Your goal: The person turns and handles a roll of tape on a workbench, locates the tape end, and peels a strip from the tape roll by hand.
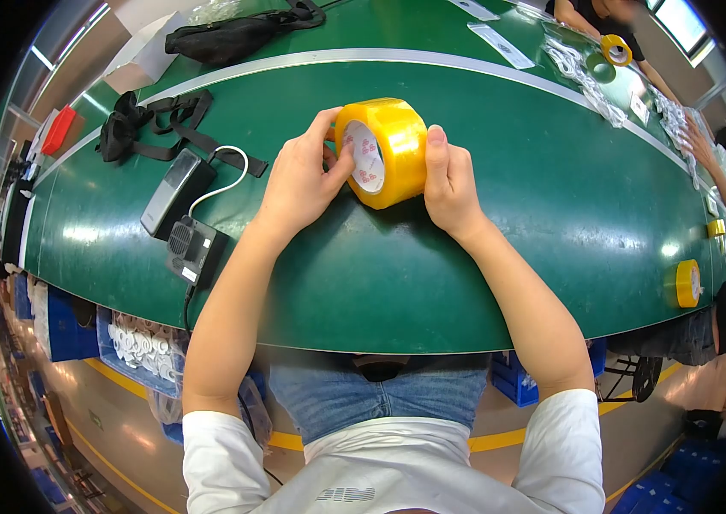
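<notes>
A wide roll of yellow packing tape (406, 154) is held up over the green table, its white cardboard core with red print facing left. My left hand (310, 167) grips the roll's left edge, thumb at the core opening and fingers behind. On the opposite side, my right hand (452, 184) is closed against the tape's outer face, thumb pointing up; its other fingertips are partly hidden. To the left of my left hand lie a power bank (176, 190) and a small black device (191, 248) joined by a white cable (239, 163).
Black straps (166, 124) and a black pouch (226, 38) lie on the green table (363, 291). Another tape roll (687, 283) stands at the right edge. Two people sit at the right near bagged white cables (581, 73). A blue bin (140, 347) holds white parts below.
</notes>
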